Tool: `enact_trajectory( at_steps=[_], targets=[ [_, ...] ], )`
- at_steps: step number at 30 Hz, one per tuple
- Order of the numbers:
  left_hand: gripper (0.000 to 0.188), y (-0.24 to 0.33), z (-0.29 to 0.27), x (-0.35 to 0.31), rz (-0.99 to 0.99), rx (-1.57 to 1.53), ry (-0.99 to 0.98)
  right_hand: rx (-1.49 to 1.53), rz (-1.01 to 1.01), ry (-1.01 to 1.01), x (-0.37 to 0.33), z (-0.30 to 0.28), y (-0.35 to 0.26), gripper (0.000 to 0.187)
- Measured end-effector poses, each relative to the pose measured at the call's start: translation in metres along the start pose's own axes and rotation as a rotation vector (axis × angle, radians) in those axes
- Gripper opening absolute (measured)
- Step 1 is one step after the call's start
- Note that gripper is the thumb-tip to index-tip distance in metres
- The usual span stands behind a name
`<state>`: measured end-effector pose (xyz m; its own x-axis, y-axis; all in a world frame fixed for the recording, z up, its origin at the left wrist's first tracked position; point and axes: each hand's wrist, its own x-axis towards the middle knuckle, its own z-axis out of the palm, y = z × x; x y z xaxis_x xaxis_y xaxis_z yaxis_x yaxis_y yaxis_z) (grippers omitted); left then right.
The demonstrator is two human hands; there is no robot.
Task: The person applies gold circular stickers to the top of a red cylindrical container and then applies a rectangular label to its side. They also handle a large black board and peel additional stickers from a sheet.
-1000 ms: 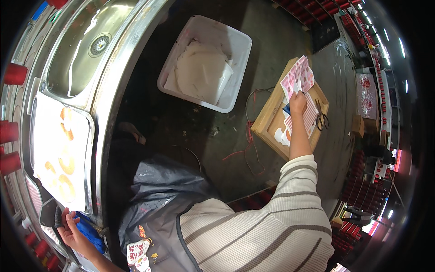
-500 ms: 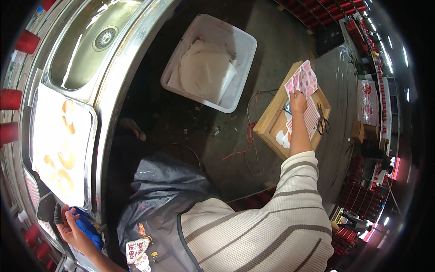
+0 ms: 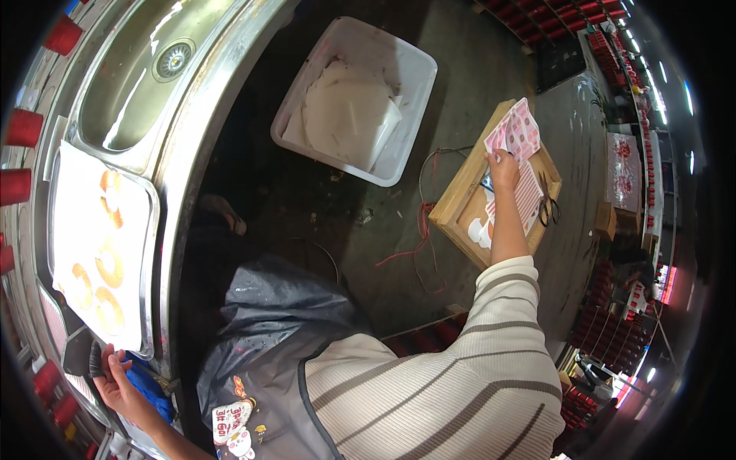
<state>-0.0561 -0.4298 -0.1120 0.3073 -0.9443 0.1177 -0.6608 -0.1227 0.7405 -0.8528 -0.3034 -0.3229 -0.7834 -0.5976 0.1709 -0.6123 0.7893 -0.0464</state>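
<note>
My right hand (image 3: 503, 170) reaches out to the right, its fingers pinching the near edge of a pink patterned sheet (image 3: 518, 132). Below that sheet, a red-and-white striped sheet (image 3: 524, 195) and white cut pieces (image 3: 479, 232) lie on a wooden frame (image 3: 458, 201). Black-handled scissors (image 3: 549, 211) rest at the frame's right side. At lower left my left hand (image 3: 121, 389) has loosely bent fingers spread apart. Its fingertips are beside a black ribbed handle (image 3: 96, 359); contact is unclear. A white sheet with orange ring shapes (image 3: 100, 253) lies on a metal tray (image 3: 153, 268) above it.
A metal sink (image 3: 130, 100) adjoins the tray. A white plastic bin (image 3: 418, 100) holding pale sheets stands on the floor, with a red cord (image 3: 423, 226) near the frame. Red cups (image 3: 17, 188) line the left edge; a blue bag (image 3: 146, 387) is beside my left hand.
My right hand has shifted slightly, and the pink sheet's far edge has moved a little. The view has turned slightly. My left hand stays about where it was.
</note>
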Motion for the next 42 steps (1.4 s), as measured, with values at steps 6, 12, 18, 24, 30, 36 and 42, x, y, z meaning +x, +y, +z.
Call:
enact_trajectory(
  at_steps=[6,12,18,24,30,36,42],
  targets=[
    [0.026,-0.001,0.001,0.001,-0.007,-0.004,-0.001,-0.132,-0.011,0.030,0.002,0.003,-0.013,0.034],
    [0.027,-0.004,0.001,0.003,-0.004,0.004,-0.011,-0.291,0.077,-0.080,0.014,0.012,-0.020,0.033],
    [0.027,-0.003,0.003,0.005,-0.021,0.027,-0.001,-0.013,-0.008,0.114,0.010,0.012,0.009,0.028],
    [0.028,0.000,0.006,0.012,0.003,0.017,-0.030,0.158,0.043,0.129,0.001,0.011,0.029,0.027],
    [0.030,0.005,0.006,0.016,0.035,0.042,-0.058,0.256,0.042,0.126,-0.008,0.015,0.033,0.026],
    [0.031,0.004,0.005,0.021,0.052,0.069,-0.074,0.191,0.029,0.047,-0.012,0.012,0.024,0.030],
    [0.032,0.001,0.005,0.024,0.060,0.061,-0.088,0.101,-0.022,0.031,-0.015,0.003,0.017,0.035]
  ],
)
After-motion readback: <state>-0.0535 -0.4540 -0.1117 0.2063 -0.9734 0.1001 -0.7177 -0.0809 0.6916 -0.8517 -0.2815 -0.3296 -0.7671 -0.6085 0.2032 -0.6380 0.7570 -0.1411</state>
